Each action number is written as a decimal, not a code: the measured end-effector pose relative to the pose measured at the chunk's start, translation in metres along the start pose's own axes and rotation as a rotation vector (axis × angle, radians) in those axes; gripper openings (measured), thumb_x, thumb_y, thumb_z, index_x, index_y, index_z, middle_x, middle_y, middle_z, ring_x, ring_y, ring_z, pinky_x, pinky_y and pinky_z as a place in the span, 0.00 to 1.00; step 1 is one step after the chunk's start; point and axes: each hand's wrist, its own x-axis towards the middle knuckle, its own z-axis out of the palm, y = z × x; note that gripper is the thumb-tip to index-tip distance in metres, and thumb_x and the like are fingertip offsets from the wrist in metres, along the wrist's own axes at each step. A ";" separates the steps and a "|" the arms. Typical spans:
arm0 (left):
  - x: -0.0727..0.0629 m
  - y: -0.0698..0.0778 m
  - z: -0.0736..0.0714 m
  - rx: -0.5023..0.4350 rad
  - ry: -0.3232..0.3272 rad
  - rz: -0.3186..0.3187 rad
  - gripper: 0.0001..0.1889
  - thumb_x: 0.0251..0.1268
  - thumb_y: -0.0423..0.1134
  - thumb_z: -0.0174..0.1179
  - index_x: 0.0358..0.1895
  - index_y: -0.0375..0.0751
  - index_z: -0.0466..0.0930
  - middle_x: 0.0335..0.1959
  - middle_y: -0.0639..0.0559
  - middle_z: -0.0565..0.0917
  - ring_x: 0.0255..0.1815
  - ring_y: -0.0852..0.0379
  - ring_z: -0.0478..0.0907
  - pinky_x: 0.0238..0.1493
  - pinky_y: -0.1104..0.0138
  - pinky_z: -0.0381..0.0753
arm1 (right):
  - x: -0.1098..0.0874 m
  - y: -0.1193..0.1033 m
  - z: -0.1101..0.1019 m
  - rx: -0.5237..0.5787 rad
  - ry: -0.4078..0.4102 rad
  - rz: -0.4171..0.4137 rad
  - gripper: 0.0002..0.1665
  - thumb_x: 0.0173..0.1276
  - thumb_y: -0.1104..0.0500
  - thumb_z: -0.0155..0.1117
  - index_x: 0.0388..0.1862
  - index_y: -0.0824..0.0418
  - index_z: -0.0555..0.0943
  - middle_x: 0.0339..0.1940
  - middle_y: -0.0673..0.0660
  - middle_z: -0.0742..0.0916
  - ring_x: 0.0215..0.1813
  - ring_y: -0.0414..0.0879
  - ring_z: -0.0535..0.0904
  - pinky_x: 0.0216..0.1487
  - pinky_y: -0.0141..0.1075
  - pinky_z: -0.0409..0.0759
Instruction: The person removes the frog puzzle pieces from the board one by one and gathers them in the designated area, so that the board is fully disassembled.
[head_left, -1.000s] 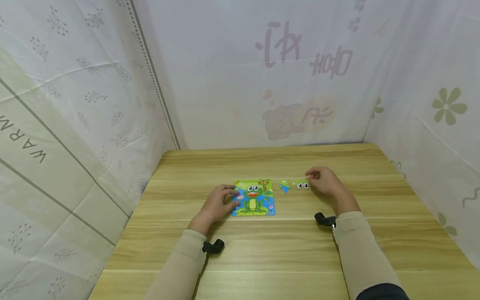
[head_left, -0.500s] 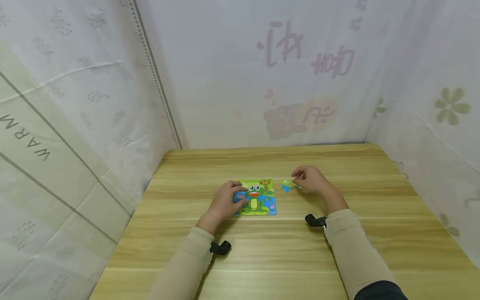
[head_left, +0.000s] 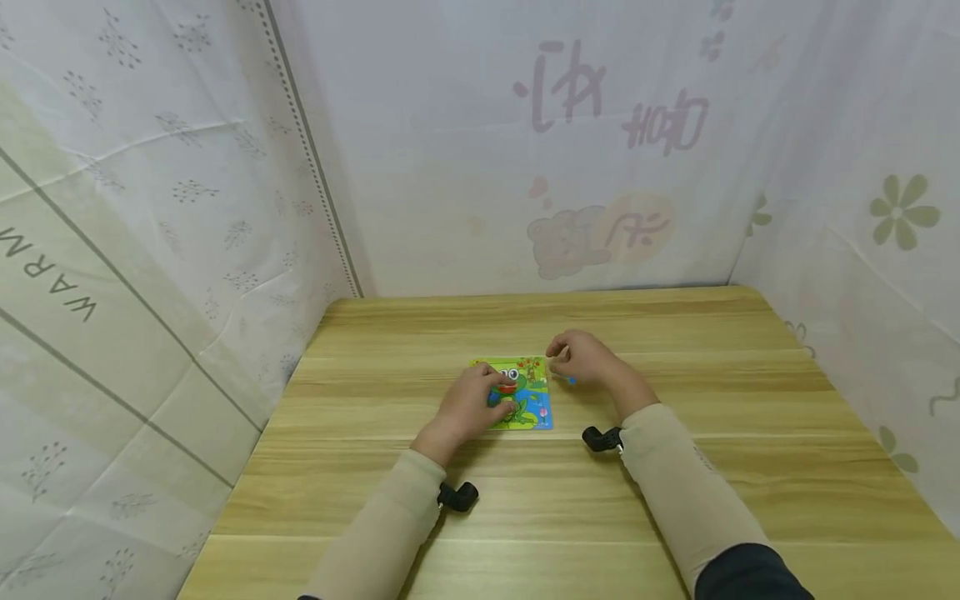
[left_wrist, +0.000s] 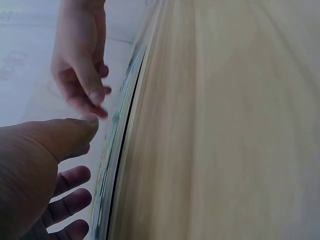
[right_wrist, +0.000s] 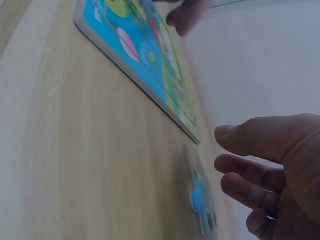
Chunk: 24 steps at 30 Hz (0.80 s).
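Note:
A square frog puzzle [head_left: 536,400] in green and blue lies flat on the table. My left hand [head_left: 467,404] is over its left half, thumb and fingers spread apart, hiding part of the frog. In the left wrist view the fingers [left_wrist: 70,205] hover by the puzzle's edge with nothing held. My right hand [head_left: 588,362] is above the table beside the puzzle's top right corner. Its thumb and loosely bent fingers stay apart in the right wrist view, and nothing shows between them. Below this hand lies a loose puzzle piece [right_wrist: 199,197], blue and green, mostly hidden in the head view.
The wooden table [head_left: 525,517] reaches back to a patterned cloth [head_left: 450,167]. More cloth hangs on the left and right. A black wrist camera [head_left: 457,497] sits at the left cuff and another black wrist camera [head_left: 602,439] at the right.
My right hand has moved left, over the loose pieces to the puzzle's corner. The piece with eyes is no longer visible. My left hand has slid right across the puzzle.

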 end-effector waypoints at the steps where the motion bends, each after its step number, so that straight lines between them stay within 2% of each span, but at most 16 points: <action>1: 0.001 0.001 0.001 0.002 -0.002 0.001 0.20 0.69 0.54 0.71 0.60 0.54 0.88 0.50 0.55 0.80 0.51 0.55 0.76 0.51 0.60 0.81 | 0.002 -0.002 0.003 -0.004 -0.006 0.003 0.13 0.73 0.61 0.69 0.55 0.59 0.85 0.50 0.56 0.84 0.38 0.47 0.79 0.40 0.40 0.81; 5: 0.002 0.003 0.005 0.008 -0.009 0.002 0.19 0.69 0.53 0.72 0.59 0.54 0.88 0.51 0.57 0.80 0.54 0.53 0.77 0.54 0.59 0.81 | 0.006 -0.008 0.011 -0.021 -0.023 -0.005 0.14 0.71 0.62 0.71 0.54 0.59 0.86 0.48 0.55 0.83 0.35 0.47 0.78 0.37 0.39 0.80; 16: 0.002 0.006 0.008 0.040 -0.020 0.020 0.20 0.70 0.54 0.71 0.60 0.53 0.88 0.53 0.54 0.79 0.55 0.50 0.76 0.56 0.57 0.79 | 0.011 -0.011 0.022 -0.139 -0.013 -0.044 0.14 0.69 0.60 0.74 0.53 0.59 0.87 0.50 0.54 0.80 0.40 0.46 0.78 0.47 0.41 0.81; 24: 0.002 0.005 0.009 0.058 -0.033 0.020 0.20 0.71 0.55 0.69 0.62 0.56 0.86 0.56 0.53 0.77 0.56 0.50 0.75 0.56 0.57 0.78 | 0.010 -0.016 0.020 -0.147 -0.039 -0.025 0.20 0.67 0.56 0.77 0.55 0.59 0.86 0.51 0.54 0.78 0.42 0.47 0.76 0.47 0.41 0.79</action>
